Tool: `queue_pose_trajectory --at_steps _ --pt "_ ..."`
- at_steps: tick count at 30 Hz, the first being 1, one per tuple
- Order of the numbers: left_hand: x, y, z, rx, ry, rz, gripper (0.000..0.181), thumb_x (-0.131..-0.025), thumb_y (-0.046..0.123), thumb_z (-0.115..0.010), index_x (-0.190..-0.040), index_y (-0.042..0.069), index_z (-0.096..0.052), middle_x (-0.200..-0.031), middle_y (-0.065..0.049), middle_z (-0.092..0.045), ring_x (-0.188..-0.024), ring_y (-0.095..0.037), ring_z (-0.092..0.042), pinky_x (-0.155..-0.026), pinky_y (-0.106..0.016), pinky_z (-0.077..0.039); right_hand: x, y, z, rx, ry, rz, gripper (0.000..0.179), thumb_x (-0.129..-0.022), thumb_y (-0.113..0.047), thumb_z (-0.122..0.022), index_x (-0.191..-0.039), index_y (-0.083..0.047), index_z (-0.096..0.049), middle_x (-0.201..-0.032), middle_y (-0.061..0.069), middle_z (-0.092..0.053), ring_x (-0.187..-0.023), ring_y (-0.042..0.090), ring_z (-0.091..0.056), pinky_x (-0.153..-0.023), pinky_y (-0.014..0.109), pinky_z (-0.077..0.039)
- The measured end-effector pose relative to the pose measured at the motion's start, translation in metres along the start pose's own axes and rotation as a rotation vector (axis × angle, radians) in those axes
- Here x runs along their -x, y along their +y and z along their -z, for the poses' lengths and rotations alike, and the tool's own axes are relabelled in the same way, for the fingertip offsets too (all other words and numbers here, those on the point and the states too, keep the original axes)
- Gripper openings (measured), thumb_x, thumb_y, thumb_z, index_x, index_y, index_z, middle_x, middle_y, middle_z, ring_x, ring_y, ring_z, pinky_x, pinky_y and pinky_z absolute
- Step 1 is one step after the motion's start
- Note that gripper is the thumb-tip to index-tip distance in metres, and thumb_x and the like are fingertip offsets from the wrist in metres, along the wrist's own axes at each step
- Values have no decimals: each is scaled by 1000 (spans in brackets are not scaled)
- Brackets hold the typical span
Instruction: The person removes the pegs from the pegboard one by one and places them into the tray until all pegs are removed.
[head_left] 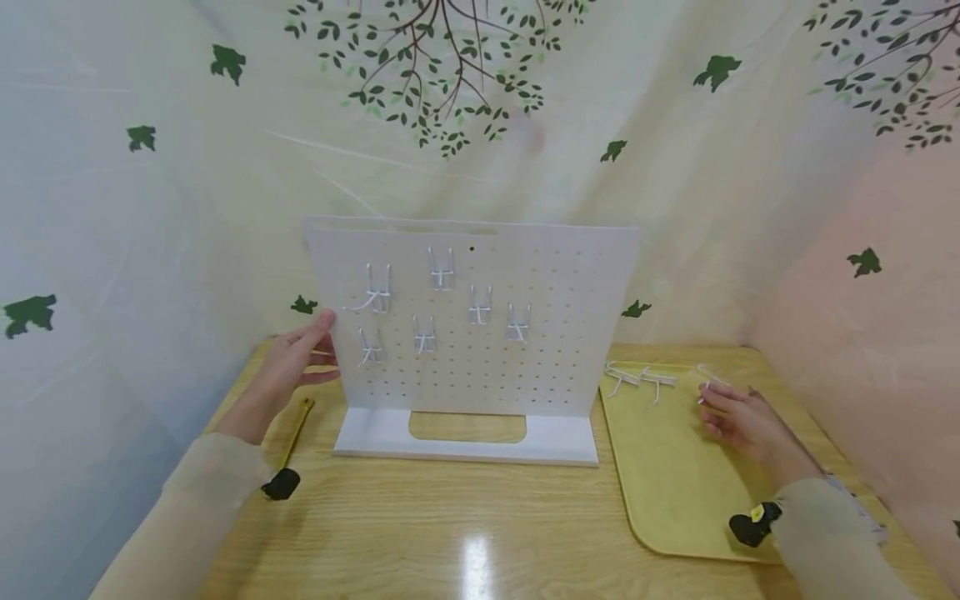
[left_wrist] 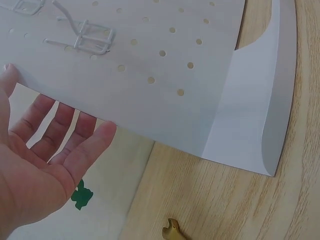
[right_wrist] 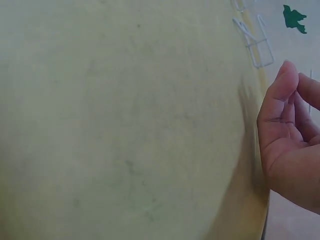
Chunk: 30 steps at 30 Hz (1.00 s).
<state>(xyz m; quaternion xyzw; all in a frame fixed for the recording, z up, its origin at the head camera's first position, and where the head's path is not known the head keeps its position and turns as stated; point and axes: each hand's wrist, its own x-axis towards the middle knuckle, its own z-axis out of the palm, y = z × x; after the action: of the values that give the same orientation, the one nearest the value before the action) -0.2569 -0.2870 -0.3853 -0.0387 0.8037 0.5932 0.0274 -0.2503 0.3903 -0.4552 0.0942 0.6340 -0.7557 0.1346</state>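
A white pegboard (head_left: 472, 367) stands upright on its base, with several white wire hooks (head_left: 480, 304) fixed on it. My left hand (head_left: 296, 358) holds the board's left edge. In the left wrist view the thumb is at the front face and the fingers (left_wrist: 75, 130) reach along and behind the edge. Over the far right of the yellow tray (head_left: 660, 500), my right hand (head_left: 738, 417) pinches a white wire hook (head_left: 712, 375) between thumb and forefinger. Most of that hook is hidden by the fingers in the right wrist view.
Two loose wire hooks (head_left: 657, 382) lie at the back of the tray, left of my right hand. A yellow-handled tool (head_left: 298, 429) lies on the wooden table (head_left: 420, 517) left of the board. A printed curtain (head_left: 450, 183) hangs close behind.
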Motion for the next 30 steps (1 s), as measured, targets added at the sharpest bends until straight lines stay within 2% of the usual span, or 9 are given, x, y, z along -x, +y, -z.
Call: queue_pose_trajectory --at_steps 6,14,21,30 --pt "2 1 -1 3 3 -9 85 -93 73 -48 -126 -5 -56 -124 -23 -56 -103 -28 -64 -85 -38 -60 -7 5 4 85 21 -33 20 -106 -23 -56 -94 -24 -72 -86 -6 -71 -72 6 -65 -64 22 -56" --pt "1 1 -1 -5 13 -17 85 -93 73 -47 -125 -5 -56 -121 -23 -56 -101 -28 -65 -83 -37 -60 -14 13 10 139 20 -9 14 -105 -24 -59 -99 -19 -70 -84 -4 -70 -74 6 -66 -65 21 -57" --pt "1 1 -1 -14 11 -22 85 -94 74 -46 -128 -4 -57 -122 -22 -57 -104 -31 -64 -85 -38 -60 -14 14 4 196 38 -1 12 -106 -19 -57 -103 -15 -67 -85 -3 -71 -74 6 -67 -65 19 -57" --pt "1 -1 -1 -16 8 -22 83 -95 72 -45 -129 -2 -57 -122 -21 -57 -108 -34 -62 -86 -39 -59 -11 14 -6 124 92 -13 12 -104 -15 -60 -97 -19 -68 -81 -3 -73 -73 7 -71 -65 20 -59"
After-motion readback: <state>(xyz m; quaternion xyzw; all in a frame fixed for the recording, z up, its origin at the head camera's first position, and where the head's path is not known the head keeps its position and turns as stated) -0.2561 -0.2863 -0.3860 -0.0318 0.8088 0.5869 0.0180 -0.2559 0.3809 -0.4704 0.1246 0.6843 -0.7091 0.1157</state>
